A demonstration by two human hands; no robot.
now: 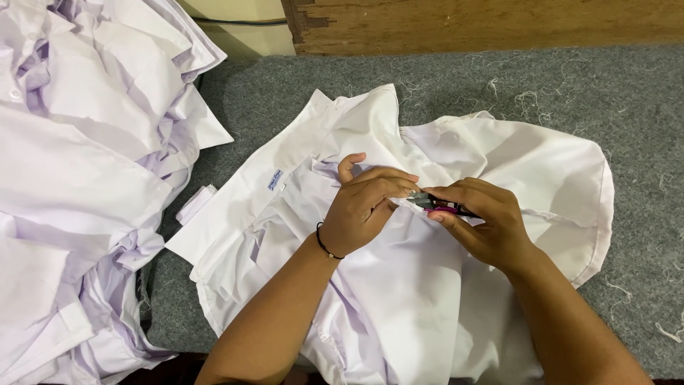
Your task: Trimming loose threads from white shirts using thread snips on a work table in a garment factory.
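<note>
A person's two hands meet over a white shirt [399, 285] spread on a grey felt-covered worktop [613, 93]. The left hand [363, 207], a thin black band at its wrist, is curled with fingertips pinching a small fold of the shirt's fabric, thumb raised toward the collar. The right hand [484, 221] is closed around a small thread snipper [442, 204] with a dark blade end and pink handle, its tip touching the pinched fold just beside the left fingertips. Both forearms come up from the lower edge, angled inward. A heap of white shirts [85, 178] lies at the left of the worktop, near the spread shirt. Loose thread scraps [527, 100] dot the felt.
</note>
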